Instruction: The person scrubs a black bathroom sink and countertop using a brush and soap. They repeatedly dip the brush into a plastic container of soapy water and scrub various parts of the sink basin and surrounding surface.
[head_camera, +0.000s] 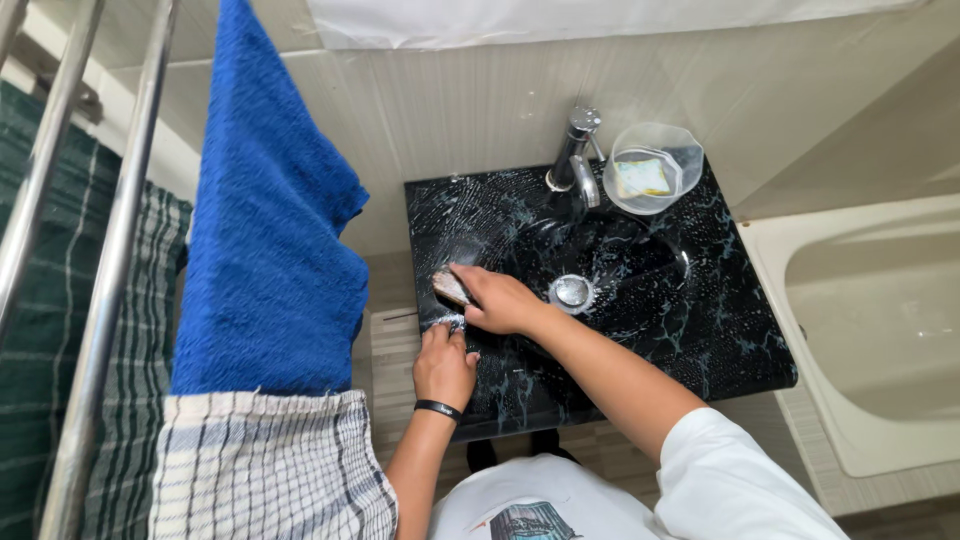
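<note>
A black marbled sink (720, 330) streaked with soap foam stands below me against a pale wall. My right hand (500, 300) presses a small brownish scrub pad (450, 287) onto the sink's left side. My left hand (443, 362), with a black band on the wrist, rests on the sink's front left edge, fingers curled over the rim where there is foam. A round metal drain (572, 291) lies just right of my right hand. The chrome tap (578, 155) rises at the back.
A clear plastic bowl (680, 150) holding a yellow sponge (642, 177) sits at the sink's back right corner. A blue towel (265, 220) and checked cloths (270, 465) hang on metal rails (110, 270) at left. A white tub (880, 330) is at right.
</note>
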